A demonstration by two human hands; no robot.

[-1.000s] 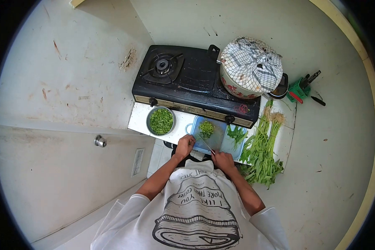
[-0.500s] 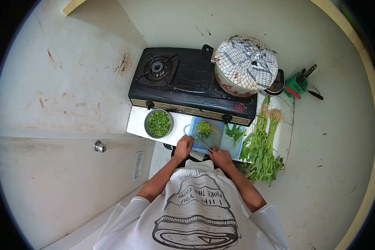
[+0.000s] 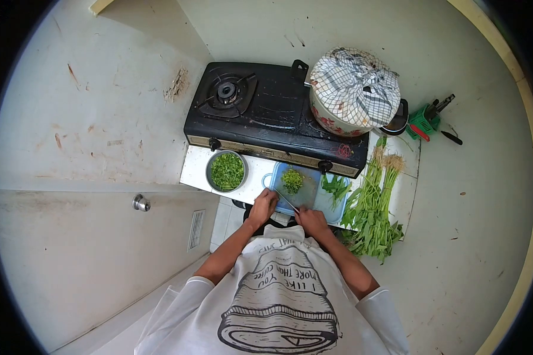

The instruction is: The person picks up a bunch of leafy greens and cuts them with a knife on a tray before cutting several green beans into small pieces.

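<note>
My right hand [image 3: 312,221] is wrapped round the handle of a knife [image 3: 288,201], whose blade slants up and left over the near edge of the blue cutting board [image 3: 308,207]. Close to the blade's tip is my left hand [image 3: 264,206], fingers closed; whether it pinches the blade or a scrap of greens is too small to tell. Chopped green stems [image 3: 291,181] lie in a heap on the board beyond the knife. Some cut leaves [image 3: 336,187] rest at the board's right side. A round bowl [image 3: 226,171] to the left is full of chopped greens.
Behind the board stands a black two-burner gas stove [image 3: 260,112], with a cloth-covered pot [image 3: 354,94] on its right side. A bundle of long-stemmed leafy greens [image 3: 376,207] lies at right. A green basket [image 3: 423,121] holds knives in the back corner.
The view has shifted slightly. My left hand has come a little nearer the knife's tip; the chopped heap looks much the same.
</note>
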